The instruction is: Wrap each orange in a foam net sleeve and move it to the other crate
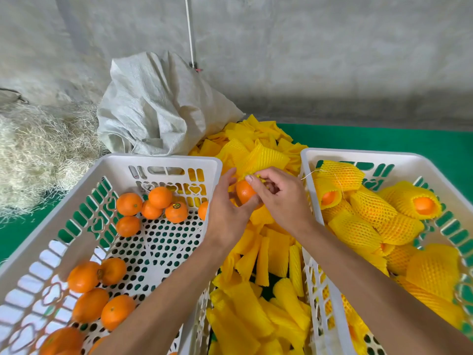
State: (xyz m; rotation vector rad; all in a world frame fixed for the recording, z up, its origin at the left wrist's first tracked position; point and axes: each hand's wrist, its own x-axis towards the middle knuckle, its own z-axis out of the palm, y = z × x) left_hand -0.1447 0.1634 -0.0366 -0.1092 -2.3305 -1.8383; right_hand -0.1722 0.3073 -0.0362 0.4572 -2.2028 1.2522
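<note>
Orange (244, 192) gripped by left fingers (252, 202); right fingers (252, 178) pinch foam sleeve (263, 157); sticker (176, 206) unreadable.

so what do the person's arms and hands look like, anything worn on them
Both forearms are bare right to the bottom edge of the view: no sleeves show. The left hand and right hand wear no gloves, and no rings, watch or bracelet can be seen. The fingernails are short and plain.
</note>
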